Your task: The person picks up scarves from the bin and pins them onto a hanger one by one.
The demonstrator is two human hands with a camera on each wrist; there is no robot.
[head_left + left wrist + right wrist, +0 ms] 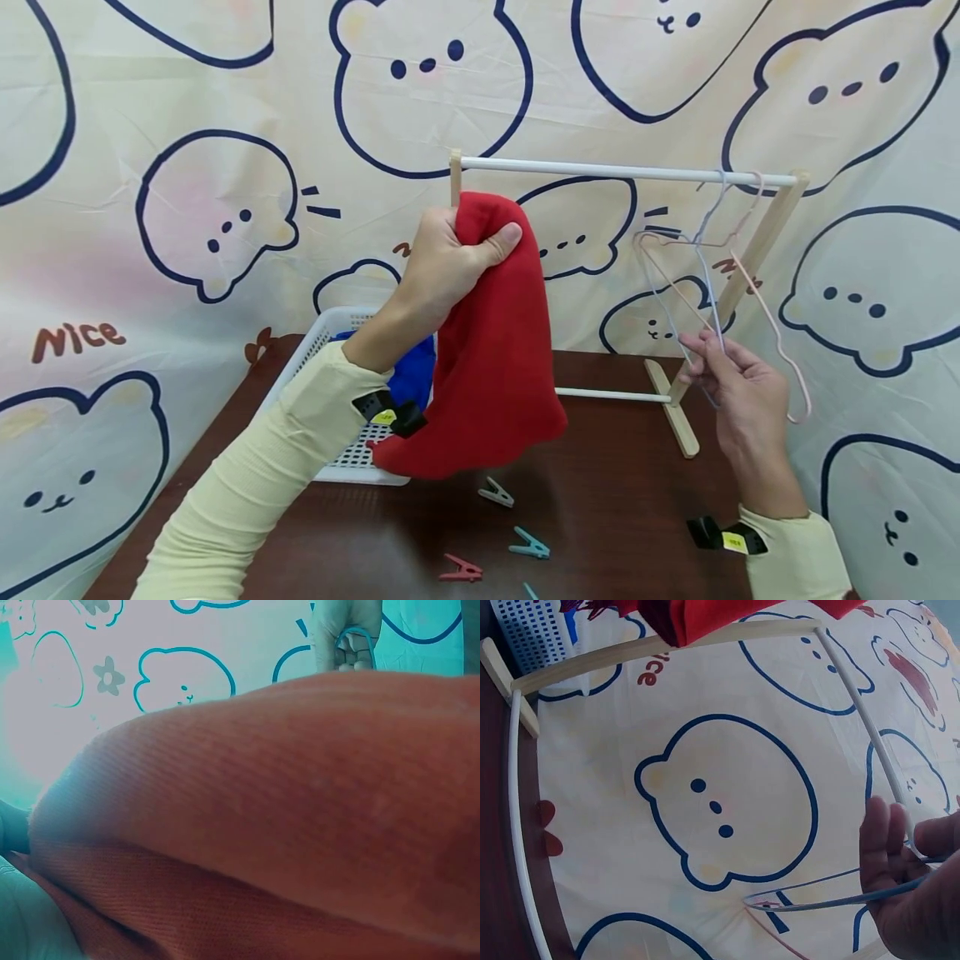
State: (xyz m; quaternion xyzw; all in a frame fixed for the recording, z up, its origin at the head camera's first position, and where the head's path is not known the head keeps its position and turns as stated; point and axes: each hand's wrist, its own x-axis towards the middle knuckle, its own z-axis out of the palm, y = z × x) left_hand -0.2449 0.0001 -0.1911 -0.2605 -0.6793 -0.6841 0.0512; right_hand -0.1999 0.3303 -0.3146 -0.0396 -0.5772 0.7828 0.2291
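Note:
My left hand [457,262] grips a folded red scarf [498,358] near its top, thumb lying across the front. The scarf hangs down in front of the basket, its fringe [604,607] showing in the right wrist view. Cloth fills most of the left wrist view. On the right, my right hand [738,392] holds the light blue hanger [708,275] at its lower part between thumb and fingers. That hanger's hook is over the white top bar [600,169] of the rack. Beside it a pink hanger [776,333] hangs from the same bar.
Behind my left arm stands a white perforated basket [352,462] with blue cloth [412,371] inside. Clothespins lie on the dark brown table [615,508]: a whitish one [497,492], a blue one [531,543] and a red one [461,569]. The rack's wooden foot [672,412] stands right.

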